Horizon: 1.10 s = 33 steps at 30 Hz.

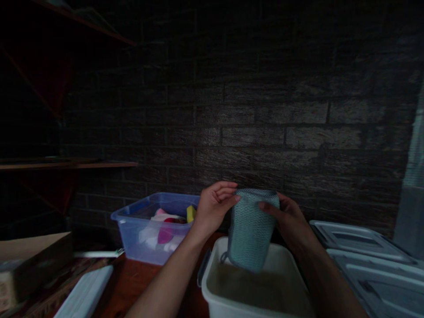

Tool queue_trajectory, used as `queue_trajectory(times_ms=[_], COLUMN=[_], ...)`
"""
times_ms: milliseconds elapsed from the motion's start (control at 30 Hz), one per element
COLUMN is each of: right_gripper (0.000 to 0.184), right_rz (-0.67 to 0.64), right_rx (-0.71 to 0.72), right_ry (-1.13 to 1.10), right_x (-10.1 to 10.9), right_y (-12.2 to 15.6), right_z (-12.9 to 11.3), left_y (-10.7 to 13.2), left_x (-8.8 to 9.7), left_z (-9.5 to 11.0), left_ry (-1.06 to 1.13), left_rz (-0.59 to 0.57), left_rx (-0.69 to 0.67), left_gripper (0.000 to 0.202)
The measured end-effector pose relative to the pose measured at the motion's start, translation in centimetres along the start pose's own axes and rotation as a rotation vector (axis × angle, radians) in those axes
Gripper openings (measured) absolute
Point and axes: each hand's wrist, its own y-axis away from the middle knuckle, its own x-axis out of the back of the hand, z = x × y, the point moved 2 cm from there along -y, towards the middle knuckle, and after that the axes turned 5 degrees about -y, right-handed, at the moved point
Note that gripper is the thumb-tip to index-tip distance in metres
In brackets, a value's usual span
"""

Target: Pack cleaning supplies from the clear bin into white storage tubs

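Note:
A teal mesh pouch (251, 229) with a dark netted top edge hangs upright between my hands, its lower end just inside the mouth of a white plastic bin (217, 269). My left hand (215, 205) has its thumb and fingertips at the pouch's upper left corner, pinching the edge. On the other side, my right hand (288, 216) grips the upper right edge, thumb across the front and fingers behind. A small dark loop shows at the pouch's lower left. Dim light hides what, if anything, lies at the bottom of the bin.
A clear bluish tub (142, 243) holding pink, white and yellow items stands left on the wooden table (132, 282). Grey lids (380, 274) lie at the right. A cardboard box (43, 260) sits far left, below wall shelves (99, 165). A dark brick wall rises behind.

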Motion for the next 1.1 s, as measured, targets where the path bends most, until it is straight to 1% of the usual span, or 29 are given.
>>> queue_trajectory(times_ms=[200, 400, 467, 567, 633, 733, 800, 967, 1100], right_gripper=[0.029, 0.03, 0.03, 0.031, 0.031, 0.031, 0.033, 0.036, 0.038], right_rz=[0.048, 0.06, 0.059, 0.047, 0.035, 0.022, 0.021, 0.07, 0.117], right_rx=[0.044, 0.065, 0.086, 0.103, 0.093, 0.083, 0.113, 0.196, 0.265], right_ry=[0.117, 0.197, 0.244, 0.293, 0.275, 0.218, 0.208, 0.252, 0.339], right_x=[0.8, 1.2, 1.1, 1.0, 0.9, 0.8, 0.7, 1.0, 1.4], right_y=[-0.2, -0.1, 0.0, 0.0, 0.0, -0.1, -0.2, -0.5, -0.7], right_z=[0.2, -0.1, -0.3, -0.3, -0.2, -0.1, -0.2, -0.1, -0.2], left_y=[0.3, 0.5, 0.6, 0.7, 0.7, 0.5, 0.4, 0.2, 0.0], left_x=[-0.2, -0.4, -0.5, -0.7, -0.7, -0.3, -0.1, 0.4, 0.6], left_z=[0.3, 0.0, -0.1, -0.1, 0.1, 0.3, 0.3, 0.1, 0.1], left_ry=[-0.042, -0.068, -0.053, -0.057, -0.1, -0.209, -0.273, -0.321, -0.341], left_rz=[-0.052, -0.127, -0.144, -0.169, -0.153, -0.065, -0.027, -0.016, -0.014], left_rx=[-0.011, 0.054, 0.073, 0.069, 0.038, -0.022, -0.05, -0.058, -0.05], left_gripper=[0.031, 0.042, 0.038, 0.027, 0.02, 0.014, 0.013, 0.012, 0.014])
